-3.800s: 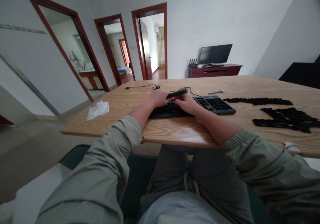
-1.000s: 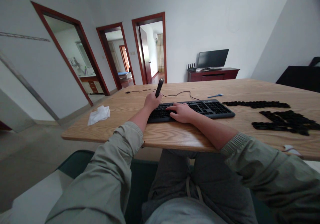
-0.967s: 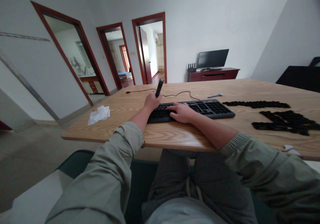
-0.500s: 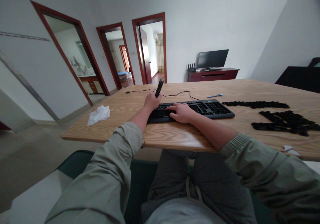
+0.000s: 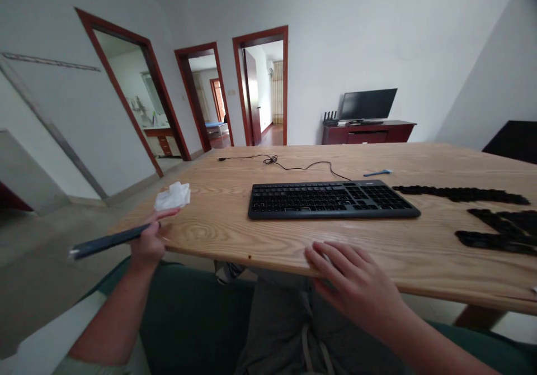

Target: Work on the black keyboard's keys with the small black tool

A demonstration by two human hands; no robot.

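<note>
My left hand [image 5: 149, 241] is at the table's left front edge, closed around a long dark rod-shaped tool [image 5: 113, 241] that points left and out past the edge; its exact kind is unclear. One finger stretches towards a crumpled white tissue [image 5: 173, 195] just beyond. Resting over the front edge, my right hand [image 5: 344, 269] holds nothing, its fingers stretched out on the wood. The black keyboard [image 5: 331, 202] lies apart from both hands, with its keys showing in place. Its thin cable [image 5: 293, 167] runs behind it, loosely knotted.
A blue brush-like stick [image 5: 377, 172] lies behind the keyboard on the wooden table [image 5: 218, 229]. Strips of loose black keycaps [image 5: 461, 194] are at the right. A screen [image 5: 369, 105] stands on a red cabinet [image 5: 394, 131] by the wall.
Both hands have left the keyboard. My left hand has moved left with the dark tool, now tilted sideways, to beside the tissue. My right hand has drawn back to the table's front edge.
</note>
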